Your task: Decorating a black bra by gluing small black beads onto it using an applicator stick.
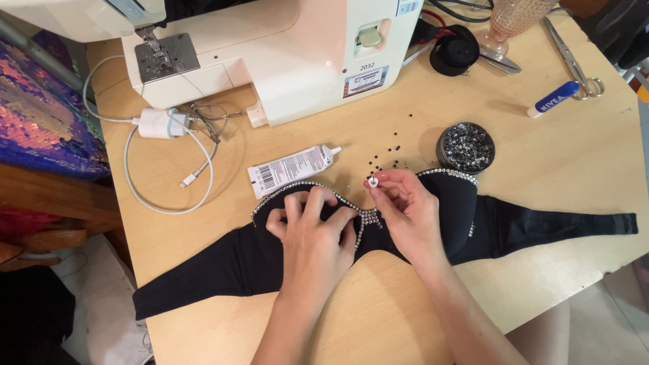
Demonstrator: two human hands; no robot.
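Observation:
A black bra (514, 223) with rhinestone trim lies flat across the wooden table (405, 297). My left hand (312, 230) presses its left cup down, fingers curled on the fabric. Just right of it, my right hand (405, 209) pinches a small white pick-up tool (373, 181) over the centre of the bra, where rhinestones (369, 216) form a patch. A white glue tube (292, 167) lies just above the left cup. A round dish of rhinestones (466, 147) stands above the right cup, with several loose dark stones (382, 159) scattered beside it.
A white sewing machine (284, 47) fills the back of the table. A white charger with cable (159, 125) and glasses (213, 116) lie at the left. Scissors (574, 61), a blue-and-white tube (553, 99), a pink glass (514, 20) and a black tape roll (455, 49) sit at the back right.

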